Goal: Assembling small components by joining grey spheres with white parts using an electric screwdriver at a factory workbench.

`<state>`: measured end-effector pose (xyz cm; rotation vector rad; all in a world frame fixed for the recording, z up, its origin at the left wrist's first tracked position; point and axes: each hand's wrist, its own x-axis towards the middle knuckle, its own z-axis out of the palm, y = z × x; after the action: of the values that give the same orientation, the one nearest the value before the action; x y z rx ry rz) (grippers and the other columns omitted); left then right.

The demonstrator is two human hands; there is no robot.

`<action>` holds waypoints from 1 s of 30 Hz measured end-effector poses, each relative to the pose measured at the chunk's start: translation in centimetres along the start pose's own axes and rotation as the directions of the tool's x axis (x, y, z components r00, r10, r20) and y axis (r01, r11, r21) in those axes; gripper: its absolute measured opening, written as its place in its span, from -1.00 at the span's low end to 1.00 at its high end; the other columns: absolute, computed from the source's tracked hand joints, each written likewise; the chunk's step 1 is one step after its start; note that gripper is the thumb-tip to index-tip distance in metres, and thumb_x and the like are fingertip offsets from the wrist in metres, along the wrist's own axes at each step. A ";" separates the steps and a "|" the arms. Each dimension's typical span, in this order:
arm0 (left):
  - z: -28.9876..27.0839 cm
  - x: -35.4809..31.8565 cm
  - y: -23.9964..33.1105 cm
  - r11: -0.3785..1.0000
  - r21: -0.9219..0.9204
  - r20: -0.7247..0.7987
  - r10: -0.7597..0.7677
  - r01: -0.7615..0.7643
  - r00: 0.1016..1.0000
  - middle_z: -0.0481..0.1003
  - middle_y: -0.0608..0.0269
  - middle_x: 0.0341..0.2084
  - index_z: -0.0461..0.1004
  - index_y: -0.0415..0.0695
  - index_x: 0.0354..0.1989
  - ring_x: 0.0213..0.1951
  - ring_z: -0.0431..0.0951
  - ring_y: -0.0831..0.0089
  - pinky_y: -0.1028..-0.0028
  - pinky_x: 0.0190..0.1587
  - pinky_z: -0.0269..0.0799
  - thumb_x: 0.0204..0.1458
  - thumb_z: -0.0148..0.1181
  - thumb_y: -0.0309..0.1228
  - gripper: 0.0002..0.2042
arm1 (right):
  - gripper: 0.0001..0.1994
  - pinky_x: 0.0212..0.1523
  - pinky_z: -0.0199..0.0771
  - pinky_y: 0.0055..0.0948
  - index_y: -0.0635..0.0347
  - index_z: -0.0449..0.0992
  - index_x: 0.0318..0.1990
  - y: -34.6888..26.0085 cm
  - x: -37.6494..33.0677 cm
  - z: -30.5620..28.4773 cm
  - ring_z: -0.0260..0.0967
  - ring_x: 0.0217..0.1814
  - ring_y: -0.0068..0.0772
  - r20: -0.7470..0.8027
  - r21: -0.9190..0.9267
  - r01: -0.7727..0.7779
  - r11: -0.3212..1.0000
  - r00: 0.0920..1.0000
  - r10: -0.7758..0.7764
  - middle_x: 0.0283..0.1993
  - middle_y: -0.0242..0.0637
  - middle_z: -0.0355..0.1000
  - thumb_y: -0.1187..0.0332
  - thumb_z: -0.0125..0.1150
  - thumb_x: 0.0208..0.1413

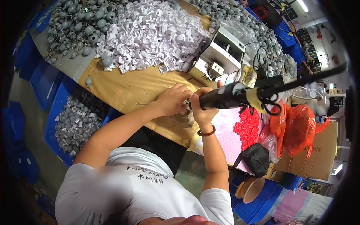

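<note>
My right hand is wrapped around a black, cylindrical electric screwdriver, which has yellow tape and a cord at its far end. Its tip points left toward my left hand, whose fingers are pinched together close to it. Whatever those fingers grip is mostly covered, so I cannot make it out. Both hands are over a tan cloth-like covering on the bench. A thin metal pin or screw lies just left of my left wrist.
White plastic housings are heaped beyond my hands, beside grey balls with wires. A boxy device stands at the back right. Small red parts, a black pouch and red bags lie right. A blue bin stands at left.
</note>
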<state>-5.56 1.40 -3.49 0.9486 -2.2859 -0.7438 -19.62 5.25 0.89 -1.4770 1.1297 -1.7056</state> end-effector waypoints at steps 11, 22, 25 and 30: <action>0.3 -0.2 1.0 0.992 0.066 0.020 -0.106 0.104 0.994 0.43 0.24 -0.09 0.48 -0.11 -0.12 0.04 0.37 0.16 0.24 0.02 0.40 -0.12 0.33 -0.36 -0.65 | -0.67 -0.29 0.46 -0.47 0.28 0.33 -0.09 1.6 4.2 -6.4 0.39 -0.36 -0.50 -0.365 -0.020 -0.260 0.965 0.901 0.235 -0.31 -0.32 0.39 0.56 0.32 0.01; 0.2 -1.1 0.9 0.999 0.045 -0.043 -0.005 0.007 0.999 0.53 0.36 -0.21 0.52 -0.04 -0.07 -0.19 0.49 0.27 0.32 -0.18 0.47 -0.09 0.36 -0.39 -0.65 | -0.84 -0.17 0.44 -0.42 0.23 0.58 -0.14 2.8 -2.2 -5.1 0.36 -0.19 -0.37 0.017 -0.387 -0.310 0.868 0.939 0.343 -0.19 -0.24 0.42 0.49 0.29 0.11; 0.1 -1.1 0.9 0.996 0.084 -0.047 0.046 -0.042 0.998 0.53 0.35 -0.21 0.53 -0.05 -0.07 -0.25 0.51 0.27 0.32 -0.21 0.47 -0.08 0.36 -0.39 -0.66 | -0.94 -0.22 0.39 -0.43 0.25 0.58 -0.28 3.6 -2.4 -4.2 0.35 -0.25 -0.40 -0.029 -0.331 -0.363 0.871 0.927 0.375 -0.29 -0.26 0.37 0.46 0.27 0.15; 0.3 -0.8 0.3 0.998 0.046 -0.025 0.044 -0.043 0.999 0.52 0.30 -0.24 0.52 -0.06 -0.08 -0.27 0.54 0.23 0.30 -0.21 0.47 -0.07 0.35 -0.40 -0.67 | -0.90 -0.23 0.35 -0.45 0.30 0.50 -0.27 5.0 -0.7 -3.8 0.34 -0.28 -0.39 -0.046 -0.332 -0.314 0.889 0.947 0.317 -0.31 -0.28 0.36 0.44 0.21 0.21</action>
<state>-5.43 2.31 -3.74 0.9208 -2.3021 -0.6604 -23.65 4.40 -3.92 -1.3948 1.6214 -1.3258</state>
